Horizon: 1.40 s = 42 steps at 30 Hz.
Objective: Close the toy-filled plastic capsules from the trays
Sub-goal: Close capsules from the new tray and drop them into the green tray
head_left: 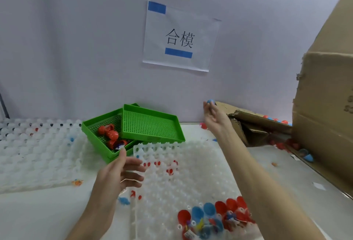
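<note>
Right hand [212, 113] is raised near the cardboard box [322, 106], fingertips pinching a blue capsule [210, 101]. Left hand [122, 174] hovers over the desk [47, 211], fingers relaxed and holding nothing. Open capsules [214, 215] sit in the white tray [187, 172]; green trays [150, 125] lie behind

Light in here is even and soft, bright without harshness, washing the pale lilac wall [76, 29] flat. Shadows are faint, just a thin one under the stacked green perforated plastic trays [152, 125]. The translucent white dimpled tray [191, 163] blooms slightly. Toward five o'clock the bare forearm [267, 192] smears with blur, and the brown cardboard box [324, 106] at three o'clock bows from wide-angle distortion.
</note>
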### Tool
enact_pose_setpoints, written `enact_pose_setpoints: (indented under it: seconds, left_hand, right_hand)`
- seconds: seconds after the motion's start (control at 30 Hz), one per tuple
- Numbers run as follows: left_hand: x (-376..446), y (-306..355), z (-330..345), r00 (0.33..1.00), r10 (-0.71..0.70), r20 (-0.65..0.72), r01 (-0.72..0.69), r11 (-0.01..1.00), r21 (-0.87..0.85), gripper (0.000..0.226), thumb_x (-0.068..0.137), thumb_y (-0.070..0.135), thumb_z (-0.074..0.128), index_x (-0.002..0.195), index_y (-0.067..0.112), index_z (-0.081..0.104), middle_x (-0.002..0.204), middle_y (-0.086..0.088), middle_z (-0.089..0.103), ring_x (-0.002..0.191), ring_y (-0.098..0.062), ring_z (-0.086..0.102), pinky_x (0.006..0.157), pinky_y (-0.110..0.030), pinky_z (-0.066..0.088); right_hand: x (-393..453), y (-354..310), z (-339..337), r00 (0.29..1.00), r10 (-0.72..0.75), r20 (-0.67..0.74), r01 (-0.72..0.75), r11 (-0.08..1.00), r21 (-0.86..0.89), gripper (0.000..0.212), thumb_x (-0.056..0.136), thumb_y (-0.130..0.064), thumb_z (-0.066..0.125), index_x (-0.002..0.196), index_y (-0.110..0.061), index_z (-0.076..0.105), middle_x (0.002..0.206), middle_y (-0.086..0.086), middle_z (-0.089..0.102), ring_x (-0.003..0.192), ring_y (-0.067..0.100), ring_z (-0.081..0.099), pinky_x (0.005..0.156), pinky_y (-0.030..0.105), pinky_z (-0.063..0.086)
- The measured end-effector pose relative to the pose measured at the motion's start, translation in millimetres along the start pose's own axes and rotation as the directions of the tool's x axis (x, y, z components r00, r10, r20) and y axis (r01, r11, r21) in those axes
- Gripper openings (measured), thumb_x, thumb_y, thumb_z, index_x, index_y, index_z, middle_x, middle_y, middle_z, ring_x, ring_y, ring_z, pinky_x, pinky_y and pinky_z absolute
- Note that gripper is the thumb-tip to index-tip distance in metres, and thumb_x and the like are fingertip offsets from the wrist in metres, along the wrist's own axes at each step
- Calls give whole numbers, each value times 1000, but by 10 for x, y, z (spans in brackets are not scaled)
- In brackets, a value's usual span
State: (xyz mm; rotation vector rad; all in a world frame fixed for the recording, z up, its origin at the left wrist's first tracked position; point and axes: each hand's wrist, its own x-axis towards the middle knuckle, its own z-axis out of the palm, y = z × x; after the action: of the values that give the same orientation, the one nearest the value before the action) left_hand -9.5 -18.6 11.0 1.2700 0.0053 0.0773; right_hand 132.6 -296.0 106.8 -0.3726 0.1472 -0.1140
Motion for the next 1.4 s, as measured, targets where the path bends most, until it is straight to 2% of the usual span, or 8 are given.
enact_pose_setpoints:
  seconds: [0.1,0.3,0.4,0.57,0.67,0.73,1.07,1.4]
  left_hand:
    - [42,-15,-13,1000,-13,0,13,1000,-11,61,94,51,51,86,-3,77,88,-28,75,66,-32,71,70,-45,55]
    - [77,-42,-50,1000,-1,6,0,1000,4,59,94,54,50,79,5,80,88,-27,75,67,-31,71,70,-45,55]
    - [74,-40,-44,1000,-5,14,4,1000,27,59,98,52,49,79,6,80,89,-26,75,68,-31,71,72,-46,55]
    - [53,-3,-37,1000,6,8,-7,998,58,56,104,46,50,79,4,78,87,-24,76,68,-28,71,69,-41,54]
    - [48,9,-47,1000,7,2,-7,997,77,54,106,42,50,84,0,76,86,-22,76,67,-27,70,70,-41,53]
    - [47,1,-58,1000,2,-5,-2,995,98,54,107,42,50,88,-1,75,86,-21,76,67,-27,70,71,-41,54]
    - [9,11,-49,998,-34,60,24,987,161,48,105,39,55,88,-1,75,85,-17,77,70,-27,69,69,-36,56]
    - [-154,-138,158,914,18,405,-195,895,402,47,74,18,94,111,19,65,103,7,73,93,-15,75,81,-24,60]
  right_hand:
    - [338,-270,-28,992,-97,-82,98,995,1,33,108,-8,49,140,0,54,133,6,59,135,20,53,109,19,40]
    - [424,-299,-185,995,-94,-13,94,995,-37,42,107,6,41,148,7,41,147,20,53,136,25,55,98,24,54]
    - [212,-179,-342,999,-49,23,54,917,-395,41,105,7,43,147,6,44,131,17,64,122,23,64,85,20,58]
    - [-378,-8,-576,927,333,170,97,224,-970,25,97,-11,69,121,-4,73,112,12,75,90,14,72,74,21,56]
    - [-754,104,-563,756,639,144,404,-281,-871,17,91,-34,78,106,-27,80,103,-1,78,88,9,70,76,23,56]
    - [-943,211,-548,690,720,72,490,-392,-779,14,88,-38,80,101,-33,80,99,-9,78,84,3,70,75,18,55]
    - [-1173,362,-548,710,703,39,590,-564,-577,9,86,-37,81,92,-31,79,91,-16,75,83,9,66,70,23,55]
    - [-996,462,-502,887,388,251,399,-369,-839,11,90,-19,76,81,-12,73,72,-3,75,54,0,50,50,14,38]
